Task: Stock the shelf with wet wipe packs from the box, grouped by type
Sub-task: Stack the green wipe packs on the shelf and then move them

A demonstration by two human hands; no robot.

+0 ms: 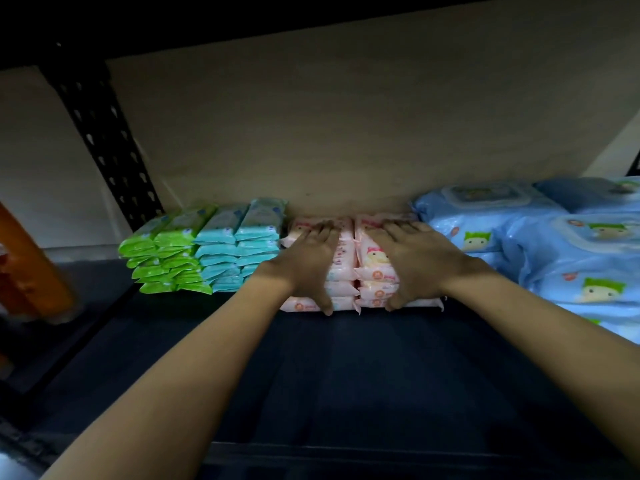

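Two stacks of small pink wipe packs [349, 261] stand side by side at the back of the dark shelf [346, 375]. My left hand [308, 261] lies over the left pink stack, fingers spread on top and thumb down its front. My right hand [415, 261] covers the right pink stack the same way. Left of them stand stacks of teal packs [239, 244] and green packs [166, 254]. Large blue packs [540, 247] are piled at the right. The box is out of view.
A black perforated shelf post [104, 133] rises at the left. An orange object [31, 268] stands beyond the shelf's left side. The board of the shelf above [346, 116] hangs low over the packs.
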